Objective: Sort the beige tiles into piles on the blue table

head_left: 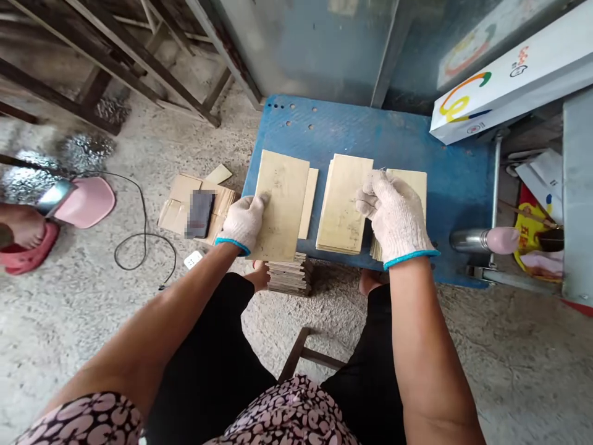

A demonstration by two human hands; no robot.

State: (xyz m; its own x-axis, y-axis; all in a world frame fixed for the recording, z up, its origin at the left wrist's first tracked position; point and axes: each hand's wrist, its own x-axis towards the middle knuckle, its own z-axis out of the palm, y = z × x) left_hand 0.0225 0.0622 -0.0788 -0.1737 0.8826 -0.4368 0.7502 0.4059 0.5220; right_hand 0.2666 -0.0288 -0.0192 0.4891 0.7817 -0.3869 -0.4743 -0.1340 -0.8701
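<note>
The blue counter (445,179) in front of me carries everything, so I start from it: its top is bare enough for flat stacks, and I want each one square on it, well back from the near edge. The white carton (509,74) lies at the far right corner, clear of my work. My left hand (241,224), gloved, grips the near left edge of the big plywood sheet (281,204); the fingers are closed on it, thumb on top. That sheet overhangs the counter's near edge, so I judge a firm pinch matters, with the sheet kept level. A narrower strip (309,201) shows just beside it, partly beneath. My right hand (393,216) rests curled on the middle stack (341,201) and the right stack (412,182), fingers bent over their meeting edges; whether they pinch a sheet I cannot tell. On the floor below sits a small pile of offcuts (290,275). Best to slide, not lift, so edges stay flush.
</note>
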